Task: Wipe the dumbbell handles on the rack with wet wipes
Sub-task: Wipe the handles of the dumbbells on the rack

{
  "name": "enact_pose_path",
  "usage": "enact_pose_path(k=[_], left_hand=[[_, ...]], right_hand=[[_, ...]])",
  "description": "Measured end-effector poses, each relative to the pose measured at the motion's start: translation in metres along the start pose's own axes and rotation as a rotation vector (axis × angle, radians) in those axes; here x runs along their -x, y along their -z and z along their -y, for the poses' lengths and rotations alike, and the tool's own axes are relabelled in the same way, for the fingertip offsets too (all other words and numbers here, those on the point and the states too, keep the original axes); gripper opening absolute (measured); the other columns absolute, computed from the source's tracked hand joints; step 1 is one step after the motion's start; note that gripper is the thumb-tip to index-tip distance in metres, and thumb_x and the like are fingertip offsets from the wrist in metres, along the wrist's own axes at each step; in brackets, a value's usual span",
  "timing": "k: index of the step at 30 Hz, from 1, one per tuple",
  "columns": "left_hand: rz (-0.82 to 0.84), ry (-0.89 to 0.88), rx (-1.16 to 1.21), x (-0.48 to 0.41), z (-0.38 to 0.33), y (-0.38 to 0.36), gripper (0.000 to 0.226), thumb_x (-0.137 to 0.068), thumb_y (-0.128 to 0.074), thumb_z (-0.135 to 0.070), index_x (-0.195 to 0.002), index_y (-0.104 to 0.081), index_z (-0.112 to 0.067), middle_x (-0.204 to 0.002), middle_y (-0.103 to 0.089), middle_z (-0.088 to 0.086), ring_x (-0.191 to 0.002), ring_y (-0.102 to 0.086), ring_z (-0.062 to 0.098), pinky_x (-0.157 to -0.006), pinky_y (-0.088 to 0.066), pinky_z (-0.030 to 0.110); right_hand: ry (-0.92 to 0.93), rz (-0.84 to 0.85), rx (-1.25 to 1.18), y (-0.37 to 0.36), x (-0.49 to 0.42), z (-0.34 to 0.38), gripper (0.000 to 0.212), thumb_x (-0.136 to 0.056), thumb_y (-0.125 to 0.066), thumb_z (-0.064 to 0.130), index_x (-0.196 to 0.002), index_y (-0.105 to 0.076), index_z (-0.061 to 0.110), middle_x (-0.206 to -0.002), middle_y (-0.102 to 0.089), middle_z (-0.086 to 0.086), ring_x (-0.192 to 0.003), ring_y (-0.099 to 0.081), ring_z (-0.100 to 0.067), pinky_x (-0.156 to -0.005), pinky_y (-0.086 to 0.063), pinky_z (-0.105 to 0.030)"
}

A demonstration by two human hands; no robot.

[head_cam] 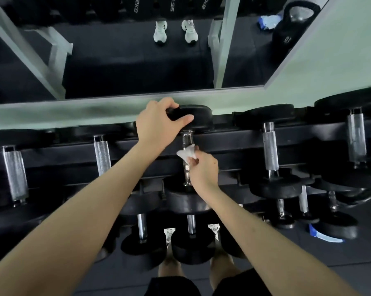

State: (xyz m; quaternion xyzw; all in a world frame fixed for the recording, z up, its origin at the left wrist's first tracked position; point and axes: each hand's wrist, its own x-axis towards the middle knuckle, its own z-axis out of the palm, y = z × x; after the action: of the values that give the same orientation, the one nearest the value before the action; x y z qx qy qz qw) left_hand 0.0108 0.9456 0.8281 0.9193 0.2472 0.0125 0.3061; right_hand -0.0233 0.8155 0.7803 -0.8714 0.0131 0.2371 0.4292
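dumbbell (199, 118): chrome handle (186, 137), lying across rack (233, 144) | wet wipe (186, 153): white, crumpled, seemingly on handle

five dumbbells (15, 174) (102, 154) (186, 137) (270, 150) (356, 137) in the upper row; two hands (156, 122) (203, 169); one white wipe (186, 153); one blue packet (325, 236)

Shiny metal and dull black.
The middle handle (186, 174) is smooth, shiny metal. The wipe (185, 154) is white, soft and crumpled. The head (199, 116) is dull black, like rubber. The left handle (102, 154) is rough, bumpy metal.
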Motion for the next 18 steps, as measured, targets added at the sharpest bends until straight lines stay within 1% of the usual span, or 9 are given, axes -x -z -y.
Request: enact_pose_path(k=[3, 5, 7, 9, 11, 12, 14, 15, 18], left_hand=[[0.050, 0.039, -0.047, -0.013, -0.007, 0.005, 0.042, -0.070, -0.069, -0.059, -0.096, -0.062, -0.027, -0.095, -0.064, -0.011, -0.088, -0.061, 0.013, -0.067, -0.041, 0.026], [0.083, 0.042, -0.073, -0.018, -0.010, 0.007, 0.041, -0.069, -0.072, -0.056, -0.092, -0.062, -0.023, -0.093, -0.064, -0.010, -0.087, -0.060, 0.014, -0.068, -0.042, 0.027], [0.100, 0.045, -0.091, -0.021, -0.012, 0.008, 0.040, -0.069, -0.073, -0.054, -0.089, -0.061, -0.021, -0.093, -0.065, -0.008, -0.088, -0.061, 0.015, -0.070, -0.044, 0.029], [0.123, 0.056, -0.091, -0.023, -0.013, 0.010, 0.041, -0.068, -0.074, -0.053, -0.088, -0.061, -0.020, -0.092, -0.066, -0.006, -0.088, -0.062, 0.016, -0.071, -0.044, 0.029], [0.135, 0.059, -0.081, -0.025, -0.012, 0.011, 0.042, -0.067, -0.074, -0.054, -0.088, -0.061, -0.021, -0.092, -0.066, -0.006, -0.087, -0.062, 0.016, -0.072, -0.046, 0.031], [0.142, 0.059, -0.078, -0.024, -0.012, 0.011, 0.042, -0.067, -0.074, -0.055, -0.089, -0.061, -0.021, -0.093, -0.065, -0.007, -0.087, -0.062, 0.016, -0.073, -0.047, 0.032], [0.143, 0.046, -0.072, -0.022, -0.011, 0.010, 0.041, -0.069, -0.073, -0.054, -0.090, -0.060, -0.021, -0.093, -0.062, -0.009, -0.086, -0.060, 0.016, -0.073, -0.048, 0.033], [0.134, 0.037, -0.072, -0.022, -0.011, 0.009, 0.041, -0.070, -0.073, -0.053, -0.090, -0.060, -0.021, -0.092, -0.060, -0.009, -0.085, -0.059, 0.016, -0.073, -0.048, 0.033], [0.112, 0.012, -0.070, -0.020, -0.009, 0.008, 0.041, -0.071, -0.071, -0.055, -0.091, -0.059, -0.021, -0.091, -0.059, -0.010, -0.083, -0.057, 0.014, -0.070, -0.045, 0.031]], right_hand=[[-0.038, 0.002, -0.010, -0.002, -0.014, 0.001, 0.019, -0.090, -0.053, 0.008, -0.096, -0.071, 0.011, -0.081, -0.064, 0.000, -0.076, -0.056, -0.013, -0.063, -0.040, -0.021], [-0.137, -0.069, -0.079, -0.009, -0.037, 0.016, 0.019, -0.090, -0.059, 0.018, -0.089, -0.069, 0.002, -0.081, -0.066, -0.007, -0.073, -0.056, -0.017, -0.062, -0.040, -0.024], [-0.182, -0.135, -0.144, -0.015, -0.045, 0.024, 0.024, -0.091, -0.059, 0.022, -0.090, -0.068, 0.000, -0.088, -0.070, -0.012, -0.077, -0.060, -0.021, -0.066, -0.046, -0.027], [-0.142, -0.138, -0.143, -0.016, -0.034, 0.020, 0.019, -0.093, -0.053, 0.013, -0.099, -0.068, 0.004, -0.097, -0.070, -0.011, -0.090, -0.064, -0.024, -0.078, -0.052, -0.034], [-0.072, -0.118, -0.105, -0.015, -0.025, 0.015, 0.024, -0.092, -0.049, 0.005, -0.102, -0.070, 0.010, -0.099, -0.070, -0.009, -0.095, -0.063, -0.024, -0.085, -0.052, -0.036], [-0.067, -0.130, -0.086, -0.015, -0.026, 0.016, 0.023, -0.091, -0.050, 0.004, -0.099, -0.070, 0.010, -0.097, -0.071, -0.009, -0.095, -0.063, -0.025, -0.085, -0.052, -0.036], [-0.084, -0.173, -0.094, -0.017, -0.035, 0.020, 0.015, -0.091, -0.056, 0.011, -0.092, -0.069, 0.005, -0.092, -0.071, -0.011, -0.092, -0.064, -0.027, -0.081, -0.052, -0.036], [-0.091, -0.185, -0.109, -0.018, -0.038, 0.023, 0.016, -0.091, -0.057, 0.015, -0.091, -0.069, 0.004, -0.092, -0.071, -0.011, -0.091, -0.064, -0.026, -0.081, -0.052, -0.036], [-0.028, -0.180, -0.056, -0.022, -0.038, 0.016, 0.015, -0.091, -0.056, 0.015, -0.086, -0.065, 0.004, -0.089, -0.069, -0.013, -0.089, -0.063, -0.028, -0.081, -0.051, -0.042]])
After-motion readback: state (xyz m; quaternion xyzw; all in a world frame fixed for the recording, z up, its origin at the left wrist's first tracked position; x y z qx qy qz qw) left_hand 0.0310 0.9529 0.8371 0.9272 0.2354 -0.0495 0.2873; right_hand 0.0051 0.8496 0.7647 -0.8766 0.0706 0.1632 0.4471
